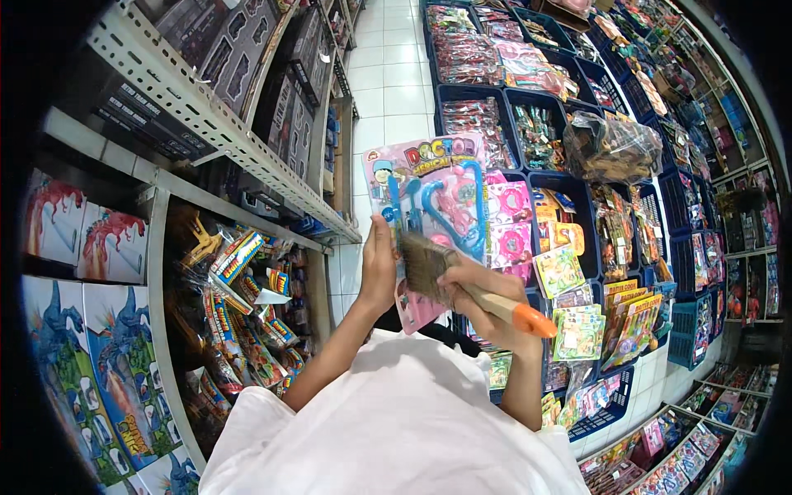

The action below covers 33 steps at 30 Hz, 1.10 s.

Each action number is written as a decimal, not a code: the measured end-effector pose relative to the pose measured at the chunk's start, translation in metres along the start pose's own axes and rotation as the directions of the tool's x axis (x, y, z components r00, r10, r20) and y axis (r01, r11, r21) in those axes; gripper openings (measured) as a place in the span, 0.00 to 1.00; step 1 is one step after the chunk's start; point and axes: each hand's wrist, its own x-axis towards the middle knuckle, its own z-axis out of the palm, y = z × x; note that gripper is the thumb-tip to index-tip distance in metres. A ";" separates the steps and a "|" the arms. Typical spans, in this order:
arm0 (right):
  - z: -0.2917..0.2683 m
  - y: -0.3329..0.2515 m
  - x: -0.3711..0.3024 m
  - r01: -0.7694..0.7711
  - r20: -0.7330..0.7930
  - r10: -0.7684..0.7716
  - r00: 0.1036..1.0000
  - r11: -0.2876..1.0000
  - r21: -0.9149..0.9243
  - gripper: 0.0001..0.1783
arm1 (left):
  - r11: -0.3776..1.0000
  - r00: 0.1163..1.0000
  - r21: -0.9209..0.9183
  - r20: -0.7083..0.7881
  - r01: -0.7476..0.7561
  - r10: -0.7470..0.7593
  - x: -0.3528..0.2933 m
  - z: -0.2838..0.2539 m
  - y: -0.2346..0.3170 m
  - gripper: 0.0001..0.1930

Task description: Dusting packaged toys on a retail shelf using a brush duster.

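A pink carded toy doctor set (441,190) with blue and pink plastic pieces stands tilted in front of me. My left hand (379,262) is closed on its left edge. In my right hand (478,297) is a wide flat paintbrush (495,304) with a wooden handle and an orange end. The fingers wrap round the brush near its head, and its brown bristles lie over the lower part of the pack. Whether the bristles press on the plastic I cannot tell. My right hand and the brush hide the pack's lower right corner.
Dark blue crates (540,99) full of packaged toys fill the floor to the right. A clear plastic bag (615,148) lies on them. A metal shelf (186,107) with boxed toys runs along the left, with bagged toys (239,305) on a lower level. White tiles (384,74) show ahead.
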 end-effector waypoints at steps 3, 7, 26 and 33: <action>0.001 -0.008 -0.010 -0.136 0.129 0.129 0.983 0.990 0.046 0.10 | 0.992 0.996 0.128 -0.084 -0.018 0.029 0.003 -0.008 0.006 0.31; -0.003 -0.012 -0.010 -0.185 0.375 0.174 0.910 0.983 -0.007 0.09 | 0.996 0.984 0.011 -0.152 -0.089 0.089 0.013 -0.014 0.005 0.29; 0.034 -0.010 0.007 0.181 0.032 -0.179 0.983 0.976 -0.120 0.13 | 0.956 0.975 -0.280 -0.219 -0.092 0.030 -0.001 -0.005 0.020 0.32; 0.002 0.000 -0.026 -0.103 0.368 0.164 0.915 0.978 -0.180 0.12 | 0.923 0.941 -0.319 -0.318 -0.218 0.112 0.017 -0.030 0.027 0.32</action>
